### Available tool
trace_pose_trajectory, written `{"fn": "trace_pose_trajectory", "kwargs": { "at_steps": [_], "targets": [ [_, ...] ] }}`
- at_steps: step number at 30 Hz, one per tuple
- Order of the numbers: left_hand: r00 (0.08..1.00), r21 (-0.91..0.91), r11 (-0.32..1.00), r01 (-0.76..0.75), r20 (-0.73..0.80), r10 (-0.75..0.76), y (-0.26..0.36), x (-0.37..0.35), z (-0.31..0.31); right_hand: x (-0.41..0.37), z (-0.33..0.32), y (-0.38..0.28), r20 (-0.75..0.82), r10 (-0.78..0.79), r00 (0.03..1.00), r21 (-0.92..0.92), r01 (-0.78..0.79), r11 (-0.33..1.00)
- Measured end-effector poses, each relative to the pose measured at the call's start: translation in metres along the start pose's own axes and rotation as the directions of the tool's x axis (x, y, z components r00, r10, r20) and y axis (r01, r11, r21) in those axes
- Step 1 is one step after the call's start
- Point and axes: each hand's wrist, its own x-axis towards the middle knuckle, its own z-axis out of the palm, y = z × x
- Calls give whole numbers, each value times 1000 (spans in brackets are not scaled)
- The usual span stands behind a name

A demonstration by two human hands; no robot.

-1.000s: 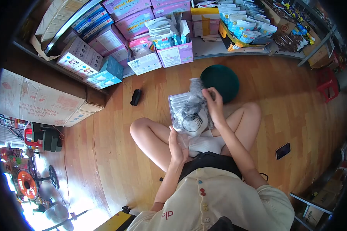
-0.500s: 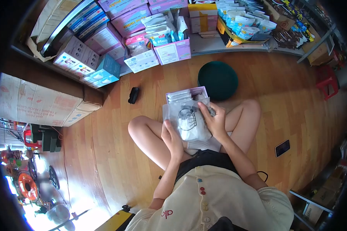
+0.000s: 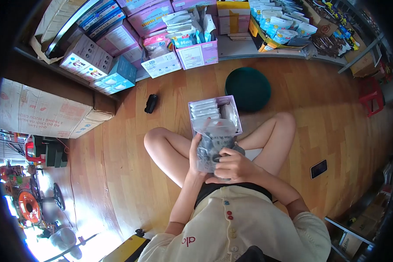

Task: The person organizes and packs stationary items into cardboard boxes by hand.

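A clear plastic bag [image 3: 208, 150] with dark grey contents is held above my lap. My left hand [image 3: 195, 158] grips its left side, with fingers behind and thumb along the edge. Curled against the bag's lower right is my right hand [image 3: 235, 167], its fingers closed at the bag; a dark bunched piece shows beside the knuckles, and its kind cannot be made out. Just beyond the bag, a lilac box [image 3: 237, 123] stands on the floor between my knees, holding several flat white packets [image 3: 204, 109]. The bag's top overlaps the box's near edge.
A dark green round tub [image 3: 248, 89] stands beyond the box. A small black object [image 3: 151, 104] lies left, a phone [image 3: 318, 169] right. Shelves with boxes [image 3: 198, 54] and packets [image 3: 284, 28] line the far side. A large carton [image 3: 43, 109] stands left, a red stool [image 3: 371, 96] far right.
The bag came lower and nearer my body, and its white printed face gave way to dark contents. My right hand moved down from its top right edge and curled. More of the lilac box shows.
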Motion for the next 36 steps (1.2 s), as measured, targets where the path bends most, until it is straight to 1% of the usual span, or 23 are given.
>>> {"fn": "trace_pose_trajectory", "kwargs": {
  "at_steps": [2,4,5,7,11,13,16,17,18,20,21,23,24,25,26,27,28,29,31,32,34,35,36],
  "targets": [
    [1000,-78,997,-21,15,22,2,1,-14,-8,-16,-5,95,85,992,129,-97,987],
    [996,-243,969,-50,65,68,7,4,-18,-10,-33,-7,-83,290,954,206,-268,941],
    [991,-235,970,-58,101,84,7,5,-16,-5,-38,-6,-79,289,954,208,-267,941],
    [993,-229,972,-49,97,73,1,4,-10,4,-47,-1,-474,346,810,88,-347,934],
    [999,-240,970,-43,11,47,-11,4,0,35,3,5,-320,430,844,113,-417,902],
    [996,-305,949,-83,-10,84,-12,8,-3,37,21,-7,-124,412,903,0,-415,910],
    [989,-398,905,-147,-56,136,-17,12,-16,24,25,-18,-38,329,944,-14,-330,944],
    [955,-203,942,-268,74,288,-31,6,-30,19,23,-10,-65,308,949,-107,-314,943],
    [956,-204,942,-266,74,286,-34,-1,-33,22,17,-1,-65,311,948,-108,-316,943],
    [965,-47,998,-42,-262,28,-38,-7,-33,31,1,23,-256,475,842,-116,-515,849],
    [965,-47,998,-40,-259,26,-36,-7,-31,32,-1,36,-283,558,780,19,-577,817],
    [955,-63,996,-69,-294,48,-30,-7,-27,32,15,25,-250,524,814,93,-519,850],
    [973,-56,973,-226,-51,223,-23,-6,-24,32,23,15,-221,482,848,167,-454,875],
    [779,147,786,-601,-112,617,-54,6,-76,29,28,0,-156,393,906,151,-372,916],
    [436,351,436,-829,-83,896,-85,16,-128,28,32,-15,-106,359,927,219,-330,918],
    [435,355,434,-828,-81,897,-78,13,-121,24,35,-14,-95,317,944,176,-298,938],
    [607,338,627,-702,-176,775,-64,7,-99,19,38,-12,-82,277,957,132,-265,955],
    [746,298,790,-537,-270,609,-47,-3,-69,22,33,-8,-81,283,956,134,-270,953],
    [892,152,979,-134,-411,186,-27,-13,-26,36,11,15,-199,347,916,-216,-387,897],
    [895,152,980,-132,-405,184,-24,-11,-21,41,5,29,-202,347,916,-221,-388,895],
    [929,254,938,-237,-224,295,-18,-9,-12,48,-3,50,-266,504,822,-87,-541,836],
    [924,228,929,-292,-184,335,-14,-10,-4,45,-1,57,-266,503,822,-86,-540,837],
    [922,229,927,-296,-185,340,-12,-10,-6,37,4,66,-275,560,781,32,-575,818]
  ]
}}
